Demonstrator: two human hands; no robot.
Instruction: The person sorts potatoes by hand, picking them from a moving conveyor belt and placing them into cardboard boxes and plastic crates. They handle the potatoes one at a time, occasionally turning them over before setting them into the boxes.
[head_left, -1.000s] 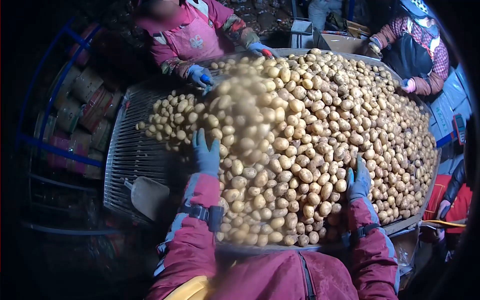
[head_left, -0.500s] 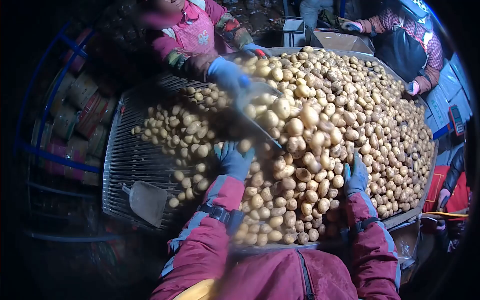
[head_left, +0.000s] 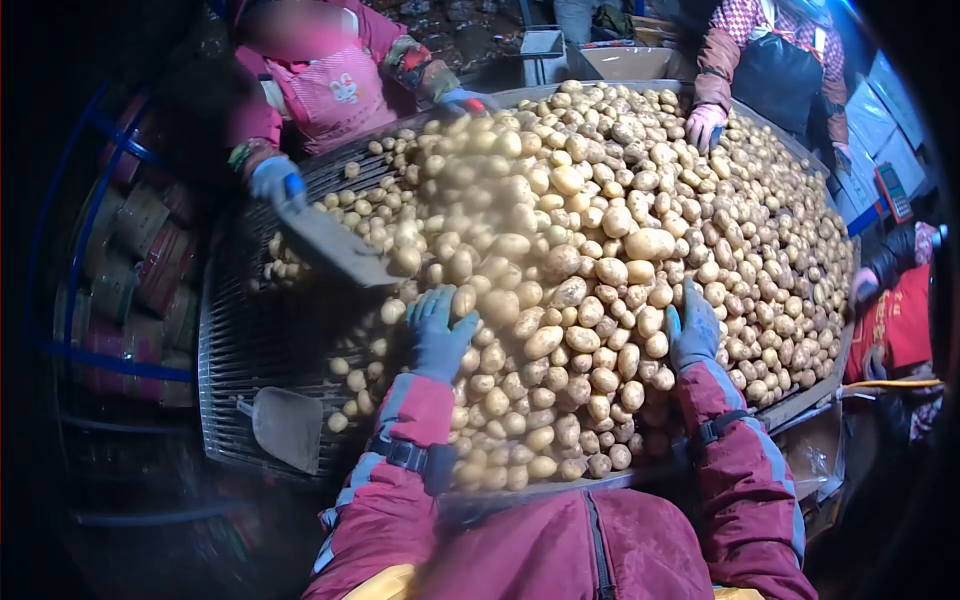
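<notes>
A broad heap of potatoes (head_left: 610,270) covers most of the slatted sorting table (head_left: 240,340). My left hand (head_left: 438,332), in a blue-grey glove, rests against the heap's left side with fingers spread, touching potatoes. On the right, my right hand (head_left: 694,328), gloved alike, lies on the potatoes with its thumb apart from the fingers. Neither hand grips a potato that I can see. Beyond my left hand, a co-worker's gloved hand (head_left: 277,182) holds a flat scoop (head_left: 345,248) by its blue handle, low over the slats.
A second scoop (head_left: 287,428) lies on the slats at the near left. Another co-worker's pink-gloved hand (head_left: 706,127) touches the far side of the heap. An open cardboard box (head_left: 635,64) stands behind the table. A blue metal frame (head_left: 120,358) borders the left.
The co-worker's scoop has swung from the heap's middle to the left. Another co-worker's hand now reaches onto the heap's far side. My hands have shifted only slightly in view.
</notes>
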